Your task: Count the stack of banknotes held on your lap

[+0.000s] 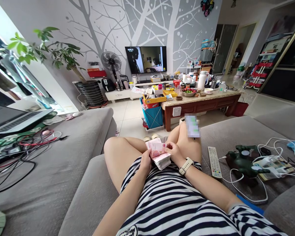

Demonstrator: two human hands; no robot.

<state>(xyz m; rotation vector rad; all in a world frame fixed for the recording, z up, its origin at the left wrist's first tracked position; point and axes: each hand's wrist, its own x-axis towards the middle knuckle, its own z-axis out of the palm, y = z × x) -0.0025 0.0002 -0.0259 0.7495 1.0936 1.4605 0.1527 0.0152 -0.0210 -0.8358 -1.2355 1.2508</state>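
Note:
A thick stack of banknotes (162,161) rests in my lap, over the striped shirt. My left hand (146,160) grips its left side, the thumb lying on the notes. Pink banknotes (157,149) fan out at the top, tilted toward me. At their right edge, my right hand (172,151) pinches a note between thumb and fingers. A pale watch (186,166) is on my right wrist. A phone (192,126) with a blurred-out screen lies on my right thigh, just beyond that hand.
On the sofa to my right are a remote control (214,162), a dark green massager-like device (244,160) and white cables. To the left lie a laptop (17,119) and tangled cords. A crowded wooden coffee table (199,105) stands ahead, a blue bin (152,117) beside it.

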